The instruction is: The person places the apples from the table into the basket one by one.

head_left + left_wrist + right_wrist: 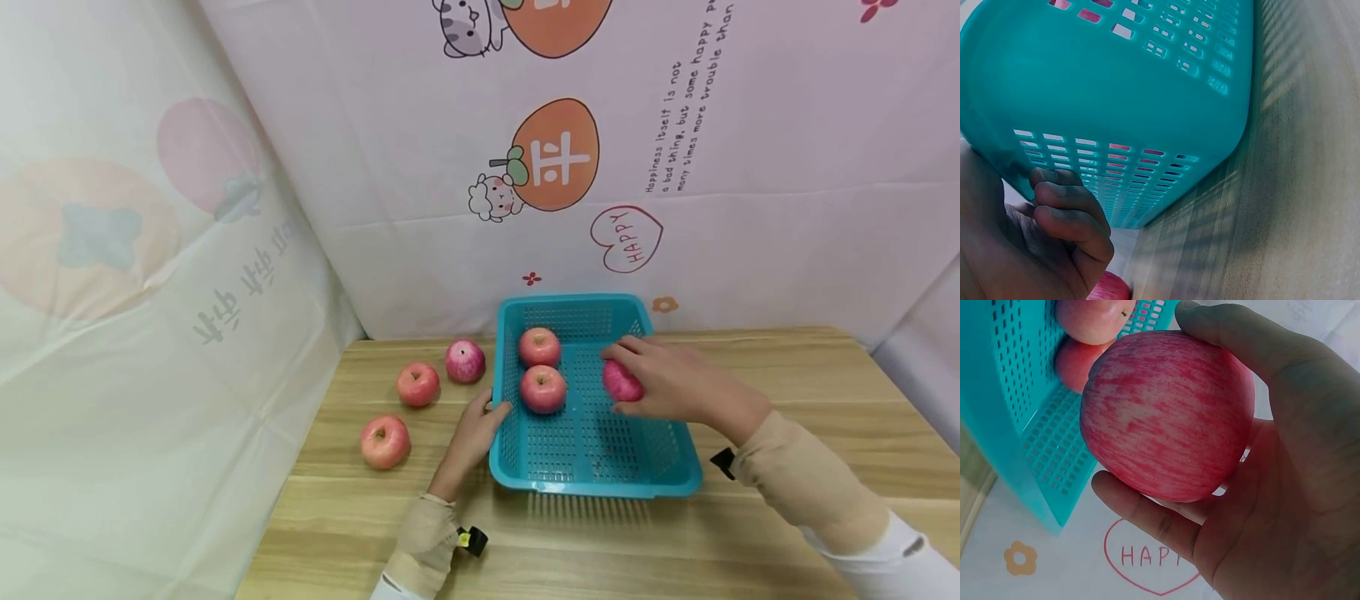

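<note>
My right hand (647,372) grips a red-striped apple (619,384) low over the right side of a teal slotted basket (600,483). The right wrist view shows fingers and thumb wrapped round that apple (1166,415). Two more apples (540,346) (543,388) lie in the basket's left half. My left hand (489,412) holds the basket's left wall, thumb at the rim. In the left wrist view its curled fingers (1072,212) lie against the outer wall of the basket (1147,94).
Three apples (465,360) (417,383) (385,442) lie on the wooden table (787,500) left of the basket. A printed cloth backdrop (450,167) closes the back and left sides. The table's front edge is near my arms.
</note>
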`<state>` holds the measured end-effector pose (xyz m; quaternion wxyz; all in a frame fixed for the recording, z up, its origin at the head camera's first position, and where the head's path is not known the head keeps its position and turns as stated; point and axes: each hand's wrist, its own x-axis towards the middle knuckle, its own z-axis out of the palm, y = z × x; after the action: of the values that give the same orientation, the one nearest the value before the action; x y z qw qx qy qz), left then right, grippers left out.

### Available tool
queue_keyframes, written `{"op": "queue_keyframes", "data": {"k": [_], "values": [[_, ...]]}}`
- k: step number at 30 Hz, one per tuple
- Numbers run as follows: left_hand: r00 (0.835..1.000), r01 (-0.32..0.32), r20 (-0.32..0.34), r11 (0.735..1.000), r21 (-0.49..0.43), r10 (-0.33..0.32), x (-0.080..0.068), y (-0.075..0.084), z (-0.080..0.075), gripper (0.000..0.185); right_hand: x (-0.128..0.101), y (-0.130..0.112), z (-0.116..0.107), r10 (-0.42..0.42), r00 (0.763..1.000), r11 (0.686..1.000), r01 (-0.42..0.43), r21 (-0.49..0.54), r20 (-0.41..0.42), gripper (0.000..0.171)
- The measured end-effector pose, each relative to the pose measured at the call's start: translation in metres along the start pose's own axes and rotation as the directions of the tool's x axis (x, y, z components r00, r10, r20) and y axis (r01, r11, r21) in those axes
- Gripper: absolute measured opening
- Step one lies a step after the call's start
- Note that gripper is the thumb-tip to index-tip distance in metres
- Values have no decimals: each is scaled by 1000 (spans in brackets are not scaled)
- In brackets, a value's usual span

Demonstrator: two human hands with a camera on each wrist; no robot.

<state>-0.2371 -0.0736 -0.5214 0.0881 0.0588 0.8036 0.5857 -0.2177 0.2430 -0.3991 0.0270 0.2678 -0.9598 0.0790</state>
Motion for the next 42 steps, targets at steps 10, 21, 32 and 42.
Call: {"op": "queue_keyframes", "data": {"k": [10,21,32,42], "values": [[1000,-1,11,1000,-17,2,1,0,0,44,9,-11,7,-13,998,1000,14,-7,62,71],[1000,-2,13,1000,-19,3,3,-1,-1,43,14,-24,6,-54,994,998,51,30,99,70],[1000,-2,21,1000,-16,2,3,-2,-1,44,21,-29,14,-70,986,996,62,57,153,73],[1000,-7,20,1000,-24,7,2,-3,-1,44,26,-38,20,-132,978,991,124,58,159,72]]}}
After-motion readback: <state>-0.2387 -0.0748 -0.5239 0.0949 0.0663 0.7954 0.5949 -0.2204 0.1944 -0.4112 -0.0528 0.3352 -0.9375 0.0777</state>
